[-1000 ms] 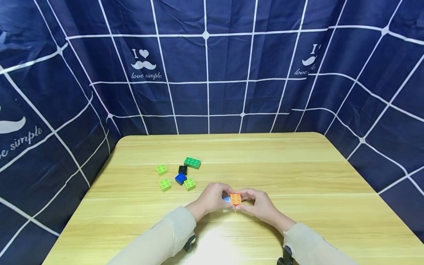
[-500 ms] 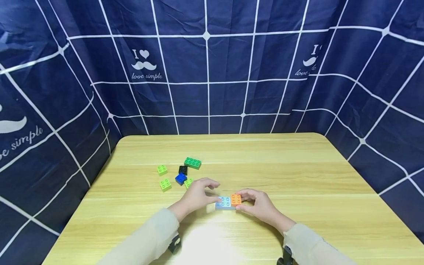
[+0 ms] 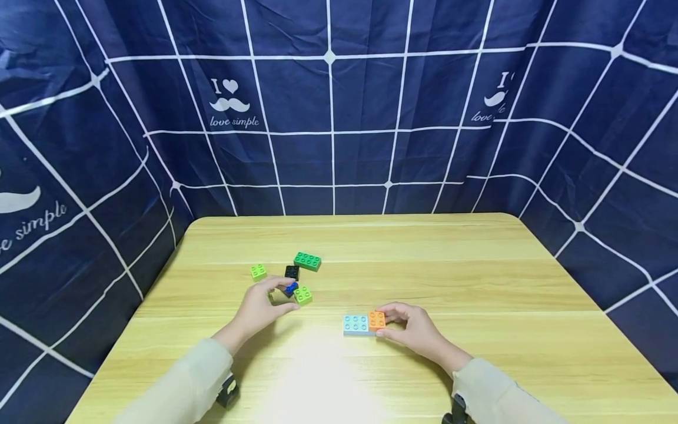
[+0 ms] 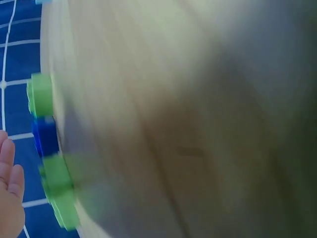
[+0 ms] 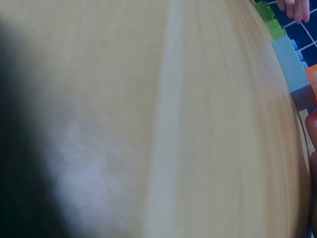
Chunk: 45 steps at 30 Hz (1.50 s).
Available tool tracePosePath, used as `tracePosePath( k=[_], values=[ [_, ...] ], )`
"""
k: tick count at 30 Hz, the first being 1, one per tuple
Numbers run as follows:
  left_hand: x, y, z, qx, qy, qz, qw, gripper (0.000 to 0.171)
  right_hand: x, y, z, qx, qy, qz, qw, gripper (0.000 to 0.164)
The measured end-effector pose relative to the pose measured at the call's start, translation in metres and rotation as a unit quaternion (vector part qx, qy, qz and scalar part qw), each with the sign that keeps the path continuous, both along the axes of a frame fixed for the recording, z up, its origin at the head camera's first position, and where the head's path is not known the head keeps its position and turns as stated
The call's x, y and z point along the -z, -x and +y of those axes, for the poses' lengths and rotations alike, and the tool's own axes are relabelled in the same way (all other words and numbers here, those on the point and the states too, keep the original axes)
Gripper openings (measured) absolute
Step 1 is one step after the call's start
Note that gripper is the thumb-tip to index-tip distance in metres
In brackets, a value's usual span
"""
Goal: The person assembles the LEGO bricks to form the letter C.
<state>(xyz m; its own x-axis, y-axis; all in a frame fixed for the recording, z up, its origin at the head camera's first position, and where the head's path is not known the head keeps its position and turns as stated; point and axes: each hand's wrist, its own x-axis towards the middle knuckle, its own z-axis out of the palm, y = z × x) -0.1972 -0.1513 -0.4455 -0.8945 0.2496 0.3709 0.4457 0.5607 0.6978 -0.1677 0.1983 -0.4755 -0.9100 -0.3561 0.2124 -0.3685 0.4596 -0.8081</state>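
Nearest on the pale wood-grain bench [image 3: 508,353]: right hand [image 3: 415,330] pinches a small square orange plastic brick [image 3: 376,320], thumb on near side, fingers on far side. Orange brick is at the right end of a rectangular light-blue plastic brick [image 3: 355,324], long axis left-right across bench.

Left hand [image 3: 255,307] well apart, off to the left and slightly farther out; fingers spread from thumb, no grasp seen. Thumb tip ends just beside a small lime-green square plastic brick [image 3: 303,295], which lies to the right of and just past it; square top, so no long axis. Royal-blue studded plastic brick [image 3: 291,289] sits at the far-left side of it, partly under index finger; contact hard to tell, finger hides it. Left hand is clearly the nearer one to both.

Farther: black studded plastic brick [image 3: 292,272] just behind the royal-blue; rectangular green plastic brick [image 3: 308,261] farthest, long axis roughly left-right. Navy white-gridded fabric curtain [image 3: 360,156] behind bench.
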Motion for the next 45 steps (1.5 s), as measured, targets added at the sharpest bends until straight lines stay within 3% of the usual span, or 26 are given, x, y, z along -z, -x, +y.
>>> tracePosePath(
  k=[8,17,26,37,45],
  values=[
    [0.005,0.004,-0.034,-0.049,0.000,0.007,0.9988,0.056,-0.002,0.001,-0.001,-0.002,0.001,-0.007,1.000,0.043],
    [0.009,0.008,-0.052,-0.062,-0.022,-0.071,0.9953,0.065,-0.003,0.002,-0.002,0.001,-0.002,-0.013,1.000,0.043],
    [0.016,0.010,-0.055,-0.070,0.003,-0.118,0.9905,0.063,-0.001,0.001,-0.003,-0.001,0.000,-0.006,1.000,0.042],
    [0.018,0.012,-0.054,-0.102,0.056,-0.117,0.9863,0.044,0.000,0.001,-0.003,0.001,-0.001,-0.010,1.000,0.042],
    [0.015,0.008,-0.050,-0.099,0.013,-0.091,0.9908,0.044,0.000,0.001,-0.003,0.001,-0.001,-0.017,1.000,0.042]
  ],
)
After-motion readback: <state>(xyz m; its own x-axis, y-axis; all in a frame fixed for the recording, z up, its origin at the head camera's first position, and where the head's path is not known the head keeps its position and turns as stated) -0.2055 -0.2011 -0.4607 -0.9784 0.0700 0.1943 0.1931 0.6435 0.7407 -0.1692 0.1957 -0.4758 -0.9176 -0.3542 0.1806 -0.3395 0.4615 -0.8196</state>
